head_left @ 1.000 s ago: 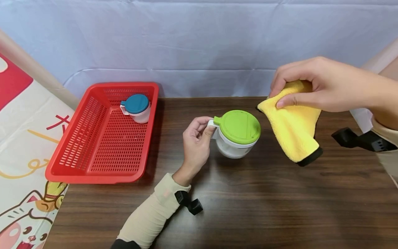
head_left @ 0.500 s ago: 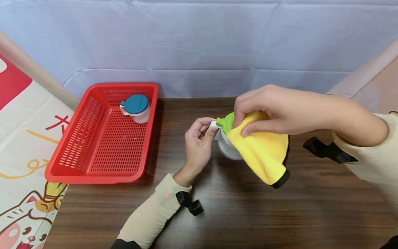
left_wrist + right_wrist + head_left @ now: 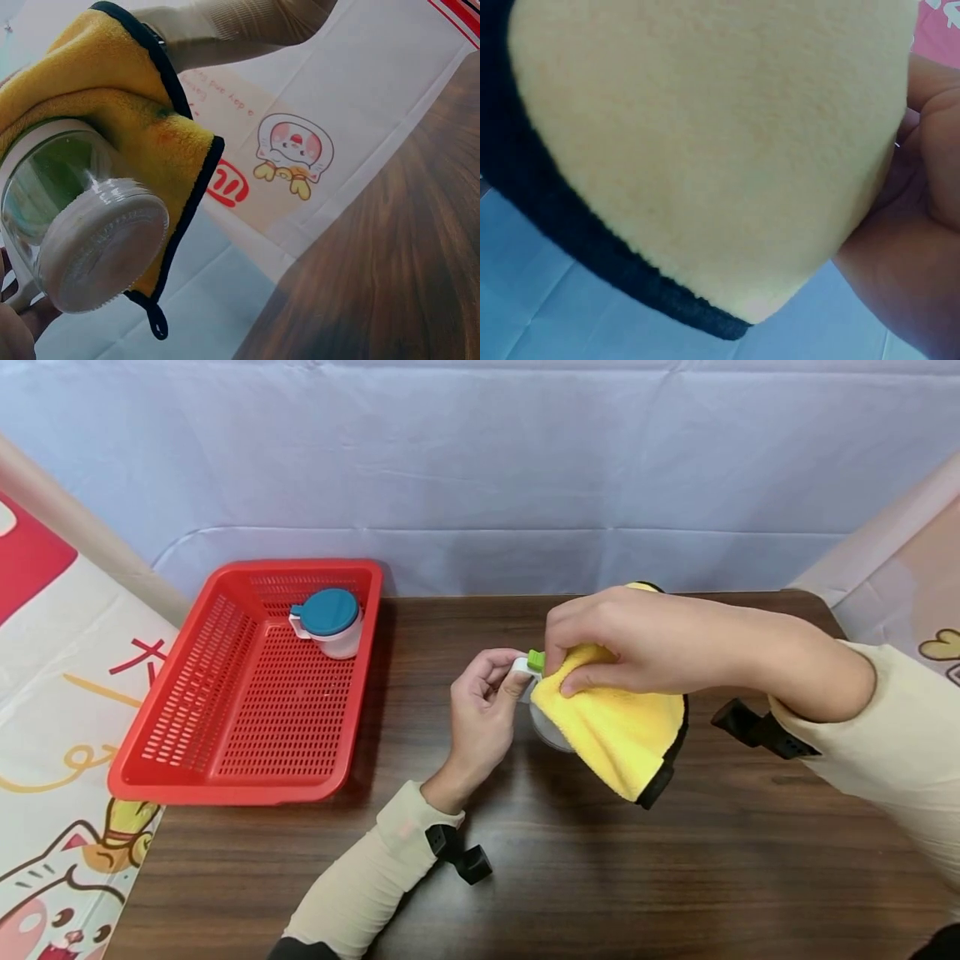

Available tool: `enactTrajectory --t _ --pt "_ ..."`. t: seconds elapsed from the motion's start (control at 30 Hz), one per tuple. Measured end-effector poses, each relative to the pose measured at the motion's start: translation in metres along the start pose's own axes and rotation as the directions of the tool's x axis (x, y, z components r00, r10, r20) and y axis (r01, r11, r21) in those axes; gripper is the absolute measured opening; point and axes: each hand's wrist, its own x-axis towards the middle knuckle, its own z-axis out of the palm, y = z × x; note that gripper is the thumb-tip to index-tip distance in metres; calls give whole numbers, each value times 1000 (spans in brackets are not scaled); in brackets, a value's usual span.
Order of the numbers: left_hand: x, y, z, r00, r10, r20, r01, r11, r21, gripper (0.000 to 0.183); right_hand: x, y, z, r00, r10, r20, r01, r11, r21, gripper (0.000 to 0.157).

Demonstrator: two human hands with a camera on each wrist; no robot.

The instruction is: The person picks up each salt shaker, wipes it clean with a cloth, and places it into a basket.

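Note:
My left hand (image 3: 482, 710) pinches the white handle (image 3: 525, 668) of a clear seasoning jar (image 3: 550, 731). In the left wrist view the jar's ribbed base (image 3: 105, 247) shows, so it is held up off the table. A yellow cloth (image 3: 611, 739) with black edging is pinched between the thumb and fingers of my right hand (image 3: 611, 639). It drapes over the top and right side of the jar, hiding most of the green lid (image 3: 536, 660). The cloth (image 3: 705, 150) fills most of the right wrist view.
A red plastic basket (image 3: 247, 795) stands to the left on the brown wooden table (image 3: 600, 877). Inside it, at its back right, is a smaller jar with a blue lid (image 3: 330, 612). A pale cloth backdrop (image 3: 480, 468) rises behind the table.
My right hand has brought the cloth leftward from beside the jar onto its lid, covering nearly all the green. The left hand keeps its grip on the handle, shifting very slightly right.

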Motion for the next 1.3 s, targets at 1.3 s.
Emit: enactTrajectory --t 1.3 --pt "2 -1 1 999 28 -42 -29 999 -25 38 -1 24 -13 989 87 -118 -113 965 -239 16"
